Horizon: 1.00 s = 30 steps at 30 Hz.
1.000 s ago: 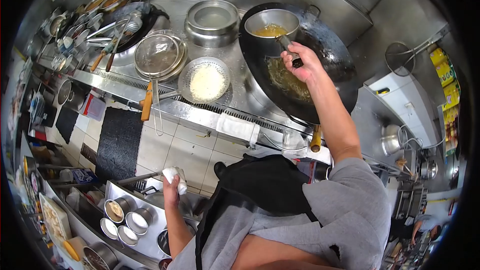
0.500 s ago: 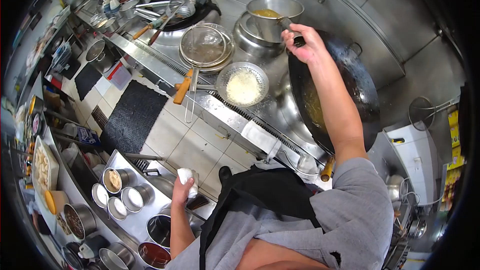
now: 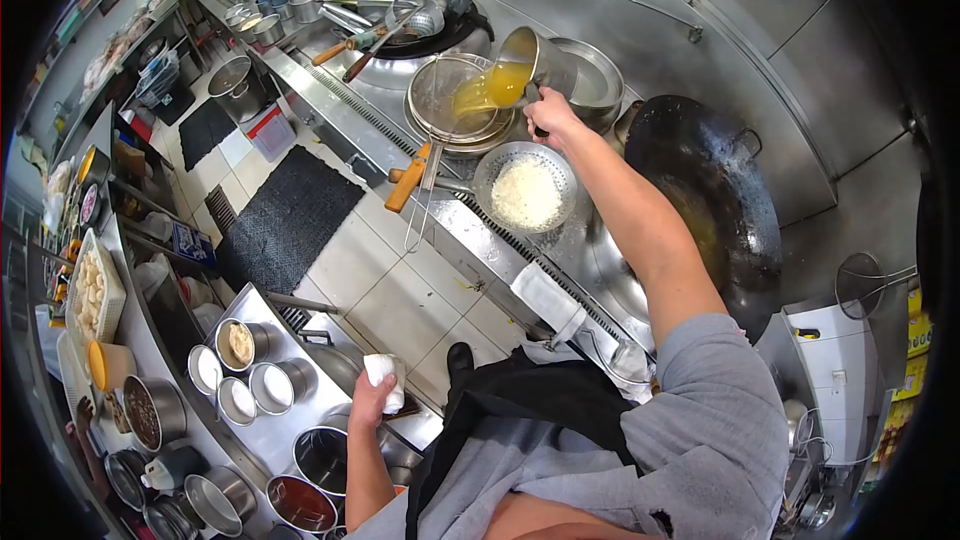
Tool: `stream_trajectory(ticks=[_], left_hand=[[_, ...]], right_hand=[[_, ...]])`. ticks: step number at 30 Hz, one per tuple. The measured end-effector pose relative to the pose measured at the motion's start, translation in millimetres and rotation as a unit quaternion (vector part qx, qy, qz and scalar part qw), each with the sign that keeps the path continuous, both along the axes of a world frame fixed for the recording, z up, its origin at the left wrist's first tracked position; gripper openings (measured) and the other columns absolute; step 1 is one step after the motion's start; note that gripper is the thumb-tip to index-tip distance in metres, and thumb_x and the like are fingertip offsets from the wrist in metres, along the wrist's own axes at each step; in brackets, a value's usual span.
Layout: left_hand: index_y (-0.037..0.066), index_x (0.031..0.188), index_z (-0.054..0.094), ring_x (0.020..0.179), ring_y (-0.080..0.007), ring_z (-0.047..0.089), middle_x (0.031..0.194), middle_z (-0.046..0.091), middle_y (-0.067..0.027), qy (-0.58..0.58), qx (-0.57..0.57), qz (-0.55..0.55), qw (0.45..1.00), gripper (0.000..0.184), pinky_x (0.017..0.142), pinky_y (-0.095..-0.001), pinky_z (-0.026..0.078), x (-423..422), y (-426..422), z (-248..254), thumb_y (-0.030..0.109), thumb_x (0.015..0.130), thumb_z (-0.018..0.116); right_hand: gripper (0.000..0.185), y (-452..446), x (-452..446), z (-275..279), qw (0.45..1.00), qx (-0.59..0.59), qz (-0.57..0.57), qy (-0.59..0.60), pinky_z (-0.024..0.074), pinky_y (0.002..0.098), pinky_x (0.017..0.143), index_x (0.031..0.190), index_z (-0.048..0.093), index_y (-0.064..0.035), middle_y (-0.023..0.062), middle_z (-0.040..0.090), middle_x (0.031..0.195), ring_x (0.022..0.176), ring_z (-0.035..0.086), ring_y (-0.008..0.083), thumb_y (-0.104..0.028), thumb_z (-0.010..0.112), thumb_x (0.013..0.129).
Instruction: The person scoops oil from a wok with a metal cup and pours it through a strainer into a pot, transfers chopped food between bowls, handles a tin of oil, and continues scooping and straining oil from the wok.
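My right hand [image 3: 552,118] grips the handle of a steel saucepan [image 3: 545,65], tilted sharply to the left. Yellow liquid [image 3: 490,90] runs from it into a round mesh strainer [image 3: 430,105], which rests over a metal container. Just below lies a perforated ladle [image 3: 484,180] with white, grain-like food [image 3: 526,194] in it. Down at the left, my left hand [image 3: 372,400] is closed around a folded white cloth [image 3: 388,378].
A large black wok [image 3: 745,220] sits to the right of my arm. Behind the saucepan stands a wide steel pot [image 3: 605,70]. A white towel [image 3: 548,298] hangs on the stove's front edge. Seasoning containers [image 3: 275,387] stand on the left counter.
My right hand has carried the saucepan leftward off the wide pot and tipped it; liquid now pours into the strainer. My left hand still holds the cloth. The view has shifted slightly.
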State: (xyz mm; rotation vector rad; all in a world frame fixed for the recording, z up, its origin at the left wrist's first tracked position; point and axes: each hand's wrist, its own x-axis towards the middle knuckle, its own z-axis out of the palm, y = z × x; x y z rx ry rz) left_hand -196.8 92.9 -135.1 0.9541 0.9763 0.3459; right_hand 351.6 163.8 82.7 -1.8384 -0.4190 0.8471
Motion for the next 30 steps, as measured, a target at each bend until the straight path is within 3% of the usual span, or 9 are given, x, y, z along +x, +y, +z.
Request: stream_trajectory(ticks=[5,8,9,10,12,13,22,26,30], left_hand=[[0.002,0.115,0.055,0.084,-0.0150,0.059,0.096,0.062,-0.0037,0.002,-0.011,-0.010,1.000,0.042,0.073,-0.0310,0.049,7.6,1.7,1.2,0.022,0.082,0.073],[0.003,0.113,0.056,0.083,-0.0142,0.058,0.095,0.061,-0.0028,-0.017,-0.006,-0.035,0.999,0.041,0.072,-0.0304,0.048,24.4,9.6,10.3,0.024,0.082,0.073],[0.004,0.111,0.057,0.082,-0.0136,0.058,0.094,0.061,-0.0022,-0.021,-0.004,-0.051,0.998,0.040,0.072,-0.0300,0.048,31.1,12.2,13.4,0.025,0.081,0.074],[0.004,0.111,0.057,0.082,-0.0136,0.058,0.094,0.061,-0.0022,-0.022,-0.003,-0.058,0.998,0.040,0.072,-0.0300,0.048,36.7,16.2,7.3,0.025,0.081,0.074],[0.005,0.109,0.057,0.079,-0.0123,0.056,0.092,0.060,-0.0009,-0.004,0.046,-0.128,0.991,0.038,0.070,-0.0297,0.047,48.0,26.9,-9.4,0.026,0.081,0.073],[0.004,0.108,0.056,0.078,-0.0113,0.054,0.090,0.059,-0.0004,-0.011,0.035,-0.124,0.992,0.038,0.069,-0.0295,0.046,60.6,26.1,3.5,0.026,0.082,0.073],[0.004,0.109,0.056,0.077,-0.0122,0.055,0.088,0.060,-0.0021,-0.001,0.085,-0.271,0.959,0.037,0.068,-0.0302,0.047,118.3,30.8,-21.7,0.027,0.085,0.070],[0.003,0.108,0.057,0.079,-0.0130,0.056,0.088,0.061,-0.0029,0.036,0.116,-0.332,0.935,0.034,0.069,-0.0306,0.047,116.5,16.5,-40.7,0.027,0.086,0.069],[0.003,0.107,0.057,0.078,-0.0129,0.056,0.088,0.061,-0.0023,0.078,0.137,-0.406,0.900,0.031,0.068,-0.0304,0.047,119.6,3.1,-27.2,0.025,0.088,0.068]], right_hand=[[0.076,2.2,3.2,-15.3,0.982,-0.084,0.020,-0.167,0.0345,0.0315,0.036,0.150,0.017,-0.0070,0.0087,0.052,0.067,0.046,0.047,0.0147,0.004,0.049,0.082],[0.074,-2.4,20.3,-38.1,0.916,-0.169,0.048,-0.360,0.0443,0.0377,0.043,0.149,0.023,-0.0090,0.0212,0.065,0.101,0.050,0.058,0.0237,-0.003,0.049,0.080],[0.074,-6.8,19.4,-32.6,0.882,-0.233,0.069,-0.404,0.0530,0.0409,0.062,0.149,0.025,-0.0128,0.0216,0.062,0.117,0.071,0.068,0.0307,-0.009,0.051,0.080],[0.074,-12.2,18.3,-27.9,0.882,-0.236,0.062,-0.403,0.0530,0.0409,0.062,0.149,0.025,-0.0128,0.0216,0.062,0.117,0.071,0.068,0.0307,-0.009,0.051,0.080],[0.073,-25.1,12.0,-14.2,0.841,-0.254,0.082,-0.471,0.0517,0.0445,0.082,0.148,0.026,-0.0175,0.0214,0.062,0.116,0.095,0.066,0.0347,-0.011,0.052,0.080],[0.073,-32.1,3.1,7.2,0.861,-0.269,0.088,-0.423,0.0466,0.0468,0.093,0.148,0.026,-0.0220,0.0207,0.062,0.117,0.111,0.058,0.0365,-0.012,0.052,0.081],[0.071,-173.4,19.1,92.6,0.820,-0.246,0.004,-0.517,0.0488,0.0477,0.088,0.148,0.027,-0.0284,0.0213,0.062,0.111,0.101,0.062,0.0386,-0.016,0.055,0.084],[0.073,-302.6,54.3,94.0,0.822,-0.185,-0.102,-0.529,0.0469,0.0457,0.092,0.148,0.027,-0.0278,0.0226,0.061,0.117,0.106,0.059,0.0398,-0.019,0.060,0.083],[0.074,-448.7,88.7,52.0,0.814,-0.297,-0.175,-0.468,0.0414,0.0431,0.100,0.147,0.029,-0.0208,0.0223,0.056,0.125,0.118,0.052,0.0393,-0.017,0.059,0.081]])
